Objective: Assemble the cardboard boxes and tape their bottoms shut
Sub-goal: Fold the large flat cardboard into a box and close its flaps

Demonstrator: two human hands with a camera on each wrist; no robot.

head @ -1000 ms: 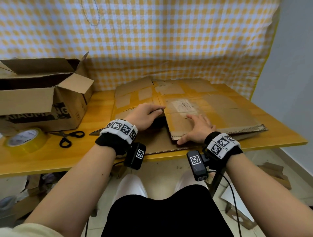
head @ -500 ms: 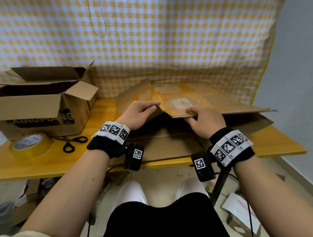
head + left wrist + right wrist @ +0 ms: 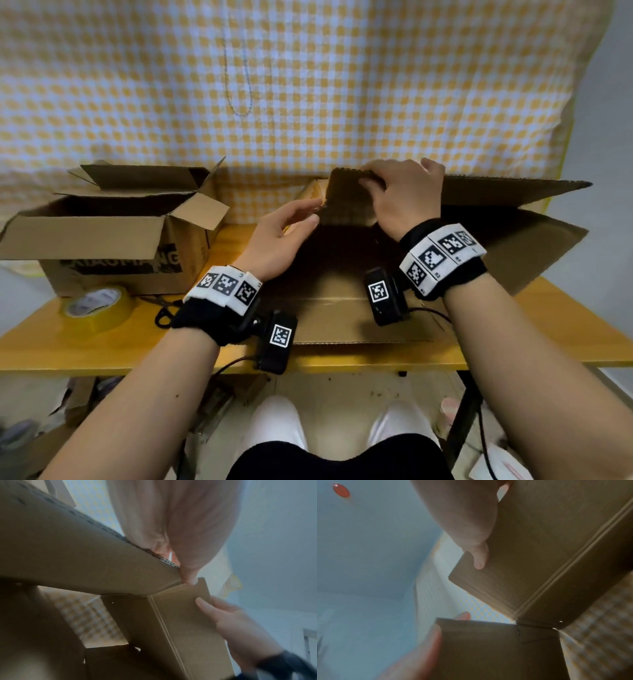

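A: Gingham cloth behind, yellow table (image 3: 565, 329). We've got the flat box (image 3: 513, 240) half popped, mid-table.
B: Right hand (image 3: 404, 202) clamps its top flap, left hand (image 3: 281, 236) pinches the side flap. Bottom unfolded; tape roll (image 3: 92, 306) untouched.

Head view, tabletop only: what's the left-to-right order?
Tape roll → scissors → left hand → right hand, holding the top flap of the half-opened cardboard box.
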